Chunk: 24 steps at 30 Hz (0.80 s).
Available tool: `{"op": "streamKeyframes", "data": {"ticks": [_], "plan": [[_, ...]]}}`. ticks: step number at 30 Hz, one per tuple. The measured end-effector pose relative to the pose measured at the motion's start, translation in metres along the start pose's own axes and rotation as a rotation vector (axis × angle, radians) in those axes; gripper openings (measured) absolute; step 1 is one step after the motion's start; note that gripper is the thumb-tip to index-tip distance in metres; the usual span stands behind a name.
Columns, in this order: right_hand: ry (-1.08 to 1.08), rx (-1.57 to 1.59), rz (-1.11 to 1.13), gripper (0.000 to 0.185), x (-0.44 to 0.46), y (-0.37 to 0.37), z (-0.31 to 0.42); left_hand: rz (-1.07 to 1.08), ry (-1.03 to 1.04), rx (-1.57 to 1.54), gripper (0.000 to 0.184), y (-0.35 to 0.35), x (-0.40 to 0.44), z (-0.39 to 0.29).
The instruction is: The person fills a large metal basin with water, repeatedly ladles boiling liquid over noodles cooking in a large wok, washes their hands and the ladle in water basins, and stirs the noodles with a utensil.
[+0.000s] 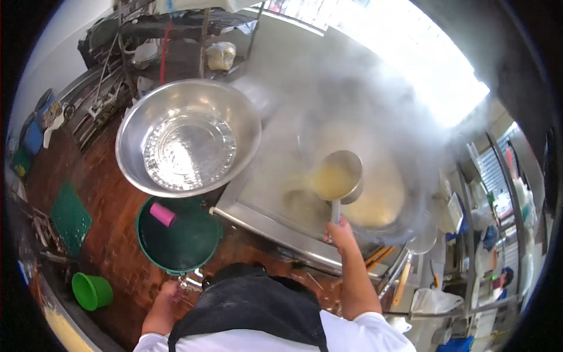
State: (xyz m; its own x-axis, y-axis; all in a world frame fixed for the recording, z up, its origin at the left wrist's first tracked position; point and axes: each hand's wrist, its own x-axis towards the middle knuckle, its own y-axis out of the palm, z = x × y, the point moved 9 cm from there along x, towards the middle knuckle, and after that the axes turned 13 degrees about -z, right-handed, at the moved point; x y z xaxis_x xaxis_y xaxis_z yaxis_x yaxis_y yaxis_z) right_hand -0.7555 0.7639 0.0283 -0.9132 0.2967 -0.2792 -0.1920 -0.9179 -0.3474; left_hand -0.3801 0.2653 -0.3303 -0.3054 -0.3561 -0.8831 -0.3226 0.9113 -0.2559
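My right hand [338,232] is wrapped round the handle of a metal ladle pot [352,170], which holds yellowish liquid. The pot is over the near left edge of a large steaming vat [384,205] of pale yellow liquid; steam blurs the vat's far side. Low at the left, my left hand [170,291] hangs beside the near rim of a dark green tub [202,246]; its fingers are blurred and hard to make out. A pink cylinder [162,215] is in the tub. Above the tub sits a wide, shiny metal basin [246,135] with nothing visible inside.
A metal counter [264,226] surrounds the vat. A light green bucket [92,291] and a dark green mat [70,219] are on the red floor at the left. Wooden-handled tools [402,284] lie right of my arm. Shelves line the far left and right.
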Motion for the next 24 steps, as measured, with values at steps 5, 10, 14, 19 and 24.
{"op": "streamKeyframes", "data": {"ticks": [5, 10, 14, 19, 24], "plan": [[-0.090, -0.186, -0.041, 0.029, -0.001, 0.000, 0.001, 0.053, -0.056, -0.149, 0.024, 0.008, -0.031, -0.017], [-0.141, -0.254, -0.111, 0.029, -0.019, 0.001, 0.015, -0.063, -0.055, -0.029, 0.023, -0.005, -0.022, 0.008], [-0.142, -0.352, -0.145, 0.033, -0.018, 0.003, 0.002, -0.081, -0.062, 0.036, 0.022, -0.006, -0.045, 0.006], [-0.212, -0.488, -0.204, 0.038, -0.015, 0.007, -0.010, -0.077, -0.092, 0.079, 0.021, -0.007, -0.035, 0.016], [-0.443, -0.600, -0.270, 0.034, -0.027, 0.008, 0.014, -0.080, -0.061, -0.020, 0.021, 0.002, -0.047, 0.002]]}}
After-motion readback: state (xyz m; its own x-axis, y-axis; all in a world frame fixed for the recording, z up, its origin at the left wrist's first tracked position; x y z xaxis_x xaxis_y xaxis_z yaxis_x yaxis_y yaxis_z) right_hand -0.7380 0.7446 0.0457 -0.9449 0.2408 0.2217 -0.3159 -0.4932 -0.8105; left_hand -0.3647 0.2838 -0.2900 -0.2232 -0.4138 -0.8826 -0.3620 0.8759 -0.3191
